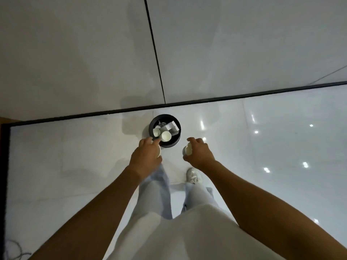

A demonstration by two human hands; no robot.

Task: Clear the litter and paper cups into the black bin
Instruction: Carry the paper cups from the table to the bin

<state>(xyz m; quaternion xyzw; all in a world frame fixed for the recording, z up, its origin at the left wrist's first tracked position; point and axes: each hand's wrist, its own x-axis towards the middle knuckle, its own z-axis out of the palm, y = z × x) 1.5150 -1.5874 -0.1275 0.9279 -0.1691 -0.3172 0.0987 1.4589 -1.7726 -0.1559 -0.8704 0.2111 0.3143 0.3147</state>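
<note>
Near the middle of the frame the black bin (165, 130) stands on the glossy white floor (262, 156), close to the dark strip where floor meets wall. Inside it lie two white paper cups (166, 136) and some pale crumpled litter (171, 126). The left hand (146, 155) hangs over the bin's lower left rim, its fingers curled round a paper cup (159, 151) that is mostly hidden beneath the palm. The right hand (199, 152), just right of the bin, grips another paper cup (187, 149), open mouth facing left. Below the hands show pale trousers and one white shoe (193, 175).
</note>
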